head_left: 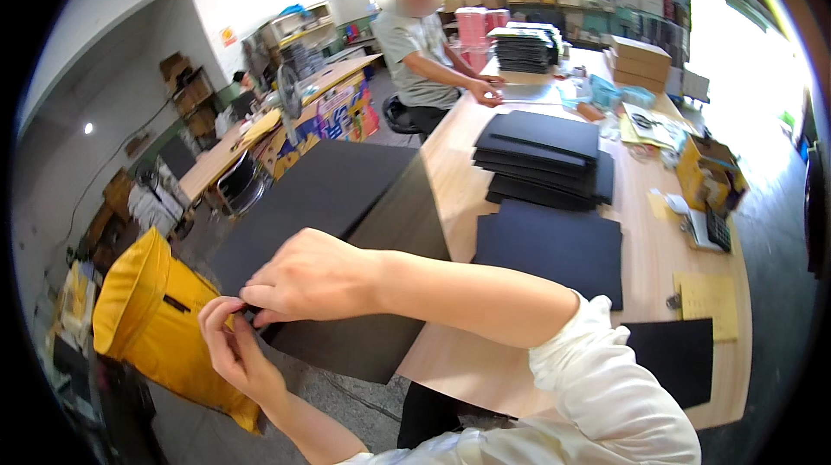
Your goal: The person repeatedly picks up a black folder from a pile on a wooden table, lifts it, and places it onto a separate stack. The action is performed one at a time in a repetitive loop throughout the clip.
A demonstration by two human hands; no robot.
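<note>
A large black sheet [325, 184] slants across the left side of the table edge and partly hangs beyond it. Along its near side runs a thinner-looking, glossier grey-brown panel [355, 331]; whether it is part of the same sheet I cannot tell. My right hand [307, 279] reaches across from the right and pinches the sheet's near left corner. Just below, my left hand [238, 352] has its fingertips closed at that same corner, meeting the right fingers. The exact spot they grip is hidden between the fingers. A yellow bag [160, 318] stands right beside my left hand.
On the wooden table [454, 370] lie stacked black boards [541, 158], a black board [554, 244] nearer me, and another [671, 357] by my right sleeve. A calculator [717, 229] and yellow box [705, 171] are at the right. A co-worker [424, 54] sits across the far left side.
</note>
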